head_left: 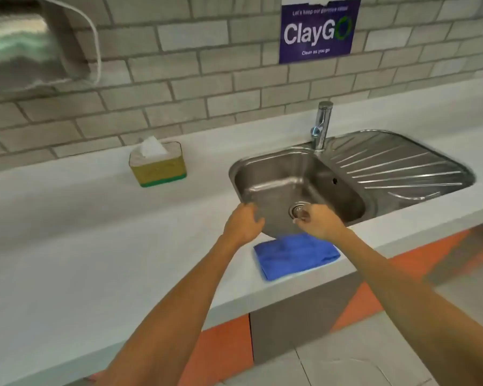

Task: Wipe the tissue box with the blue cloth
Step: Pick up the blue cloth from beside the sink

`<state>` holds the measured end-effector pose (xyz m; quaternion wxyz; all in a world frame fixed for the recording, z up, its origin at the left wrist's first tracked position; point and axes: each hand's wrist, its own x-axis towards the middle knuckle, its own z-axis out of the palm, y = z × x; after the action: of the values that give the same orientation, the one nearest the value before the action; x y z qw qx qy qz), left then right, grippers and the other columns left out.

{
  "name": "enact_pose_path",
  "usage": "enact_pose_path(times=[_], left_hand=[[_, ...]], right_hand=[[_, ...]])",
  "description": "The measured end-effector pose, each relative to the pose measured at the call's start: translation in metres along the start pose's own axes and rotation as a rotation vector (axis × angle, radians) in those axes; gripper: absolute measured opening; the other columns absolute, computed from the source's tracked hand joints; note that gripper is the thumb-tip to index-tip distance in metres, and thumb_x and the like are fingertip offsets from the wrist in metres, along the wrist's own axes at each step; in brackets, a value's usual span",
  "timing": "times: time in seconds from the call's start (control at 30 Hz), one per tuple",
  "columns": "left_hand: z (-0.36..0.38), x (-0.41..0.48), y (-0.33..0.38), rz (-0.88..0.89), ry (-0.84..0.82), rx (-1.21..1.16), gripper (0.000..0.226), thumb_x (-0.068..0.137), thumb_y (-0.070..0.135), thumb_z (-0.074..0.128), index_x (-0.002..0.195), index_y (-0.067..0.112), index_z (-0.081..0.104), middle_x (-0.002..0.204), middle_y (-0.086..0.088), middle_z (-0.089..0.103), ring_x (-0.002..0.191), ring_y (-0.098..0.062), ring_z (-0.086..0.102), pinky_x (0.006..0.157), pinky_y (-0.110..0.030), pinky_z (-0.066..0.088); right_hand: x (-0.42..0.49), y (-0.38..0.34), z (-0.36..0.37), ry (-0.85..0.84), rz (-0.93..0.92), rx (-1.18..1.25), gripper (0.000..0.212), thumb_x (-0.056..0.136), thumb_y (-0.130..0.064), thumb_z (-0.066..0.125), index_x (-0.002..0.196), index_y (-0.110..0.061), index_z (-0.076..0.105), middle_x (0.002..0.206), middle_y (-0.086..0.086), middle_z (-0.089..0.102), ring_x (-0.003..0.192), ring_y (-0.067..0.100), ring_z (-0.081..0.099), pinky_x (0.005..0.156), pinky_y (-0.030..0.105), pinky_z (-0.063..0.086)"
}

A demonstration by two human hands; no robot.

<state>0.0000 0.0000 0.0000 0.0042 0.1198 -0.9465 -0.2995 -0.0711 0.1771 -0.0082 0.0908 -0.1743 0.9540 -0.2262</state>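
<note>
Tissue box [158,164] is set left of centre on the counter [67,232], sink [285,188] and tap [322,125] to its right. Blue cloth [296,254] is laid at centre, below both hands. Left hand [243,222] and right hand [319,221] are held loosely curled, empty, over the sink edge.

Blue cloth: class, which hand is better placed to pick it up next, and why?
Probably the right hand: it hovers empty directly over the blue cloth's far edge. The left hand, also empty, sits beside the cloth, nearer the tissue box.

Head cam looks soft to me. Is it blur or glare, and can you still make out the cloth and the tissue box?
Head view: overall soft, with wide-angle bending of the counter edge; glare streaks the sink and drainboard. The blue cloth and tissue box remain readable; the top-left metal fixture is smeared.
</note>
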Motion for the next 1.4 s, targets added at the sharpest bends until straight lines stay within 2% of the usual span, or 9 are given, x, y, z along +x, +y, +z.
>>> enact_pose_path(times=[0.2, 0.47, 0.63, 0.77, 0.87, 1.0, 1.1, 1.27, 1.4], left_hand=[[0.053, -0.007, -0.014, -0.151, -0.216, 0.082, 0.043, 0.092, 0.028, 0.052, 0.123, -0.001, 0.054, 0.130, -0.022, 0.054, 0.117, -0.034, 0.053, 0.100, -0.040, 0.044], [0.075, -0.004, -0.017, -0.282, -0.220, 0.056, 0.057, 0.085, 0.038, 0.061, 0.129, 0.005, 0.048, 0.134, -0.015, 0.055, 0.120, -0.030, 0.054, 0.097, -0.035, 0.045], [0.066, 0.002, -0.008, -0.417, -0.154, -0.489, 0.049, 0.085, 0.024, 0.062, 0.129, 0.003, 0.052, 0.133, -0.015, 0.056, 0.118, -0.031, 0.055, 0.094, -0.034, 0.045], [0.042, 0.009, 0.005, -0.468, -0.063, -0.847, 0.052, 0.085, 0.020, 0.062, 0.132, 0.004, 0.049, 0.132, -0.016, 0.056, 0.117, -0.031, 0.056, 0.100, -0.041, 0.047], [0.017, 0.016, 0.017, -0.326, -0.051, -0.951, 0.041, 0.087, 0.014, 0.060, 0.126, 0.003, 0.053, 0.117, -0.012, 0.062, 0.100, -0.023, 0.059, 0.080, -0.028, 0.052], [-0.013, 0.024, 0.018, -0.226, -0.067, -0.894, 0.036, 0.090, 0.017, 0.060, 0.123, 0.005, 0.054, 0.103, -0.009, 0.062, 0.090, -0.021, 0.061, 0.070, -0.022, 0.051], [-0.031, 0.029, -0.003, -0.211, 0.025, -0.786, 0.038, 0.089, 0.019, 0.061, 0.122, 0.003, 0.054, 0.103, -0.009, 0.062, 0.093, -0.023, 0.060, 0.071, -0.022, 0.051], [-0.064, 0.040, -0.057, -0.203, 0.306, -0.502, 0.034, 0.081, 0.020, 0.070, 0.106, -0.002, 0.062, 0.106, -0.021, 0.068, 0.087, -0.028, 0.060, 0.078, -0.033, 0.049], [-0.093, 0.049, -0.095, -0.318, 0.376, -0.515, 0.050, 0.082, 0.036, 0.067, 0.118, 0.002, 0.057, 0.116, -0.016, 0.065, 0.093, -0.022, 0.060, 0.079, -0.029, 0.048]], right_hand=[[-0.018, 0.038, 0.020, -0.080, 0.094, 0.017, 0.026, 0.086, -0.026, 0.060, 0.101, -0.005, 0.066, 0.103, 0.019, 0.068, 0.096, 0.033, 0.062, 0.074, 0.032, 0.044], [-0.017, 0.053, 0.032, -0.121, 0.076, 0.029, 0.024, 0.084, -0.024, 0.062, 0.101, -0.007, 0.066, 0.105, 0.013, 0.068, 0.098, 0.029, 0.062, 0.075, 0.027, 0.041], [-0.007, 0.051, 0.033, -0.140, 0.133, 0.102, 0.022, 0.084, -0.024, 0.063, 0.096, -0.006, 0.067, 0.103, 0.012, 0.069, 0.099, 0.029, 0.061, 0.077, 0.029, 0.041], [-0.001, 0.024, 0.034, -0.109, 0.251, 0.607, 0.029, 0.087, -0.032, 0.060, 0.066, -0.013, 0.051, 0.071, 0.010, 0.055, 0.080, 0.027, 0.052, 0.067, 0.030, 0.043], [0.003, -0.010, 0.033, -0.183, 0.411, 1.136, 0.040, 0.087, -0.052, 0.050, 0.083, -0.012, 0.055, 0.081, 0.009, 0.057, 0.070, 0.022, 0.055, 0.056, 0.027, 0.048], [0.016, -0.044, 0.039, -0.404, 0.362, 1.693, 0.069, 0.082, -0.069, 0.038, 0.102, -0.009, 0.064, 0.092, 0.013, 0.071, 0.079, 0.028, 0.068, 0.073, 0.039, 0.050], [0.026, -0.070, 0.048, -0.531, 0.273, 1.912, 0.063, 0.084, -0.063, 0.043, 0.107, -0.009, 0.066, 0.097, 0.013, 0.075, 0.084, 0.028, 0.073, 0.078, 0.041, 0.058], [0.050, -0.128, 0.061, -0.504, 0.275, 1.696, 0.046, 0.091, -0.026, 0.054, 0.129, -0.001, 0.052, 0.098, 0.012, 0.072, 0.081, 0.022, 0.069, 0.066, 0.031, 0.060], [0.077, -0.172, 0.070, -0.523, 0.267, 1.565, 0.049, 0.091, -0.030, 0.054, 0.132, -0.002, 0.050, 0.116, 0.015, 0.064, 0.089, 0.023, 0.064, 0.071, 0.031, 0.056]])
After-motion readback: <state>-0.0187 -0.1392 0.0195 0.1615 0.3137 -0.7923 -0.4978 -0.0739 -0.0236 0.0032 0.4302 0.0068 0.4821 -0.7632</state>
